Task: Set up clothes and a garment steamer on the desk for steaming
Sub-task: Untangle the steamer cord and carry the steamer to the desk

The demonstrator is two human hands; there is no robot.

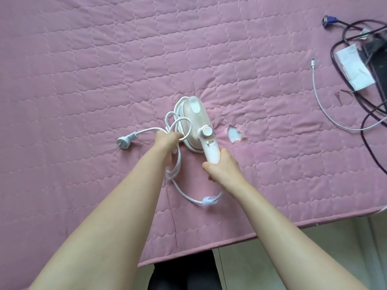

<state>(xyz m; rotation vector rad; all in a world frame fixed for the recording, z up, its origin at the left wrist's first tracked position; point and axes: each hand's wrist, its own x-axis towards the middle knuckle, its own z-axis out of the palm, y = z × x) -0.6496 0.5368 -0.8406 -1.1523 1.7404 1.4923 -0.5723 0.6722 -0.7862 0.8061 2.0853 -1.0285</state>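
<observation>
The right hand (222, 166) grips the steamer (196, 116) handle, left hand (165, 143) fingers clutching its cord (180, 124).

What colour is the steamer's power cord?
The cord is white, clearest in the head view.

- Dark cable tangle (363, 130): cut off at right edge.
- White paper label (354, 66): print too small to read.
- White-pink handheld garment steamer (196, 118): soleplate hidden, face down.
- White braided power cord (188, 197): stretches hidden behind left hand (167, 141) and right hand (222, 164).
</observation>
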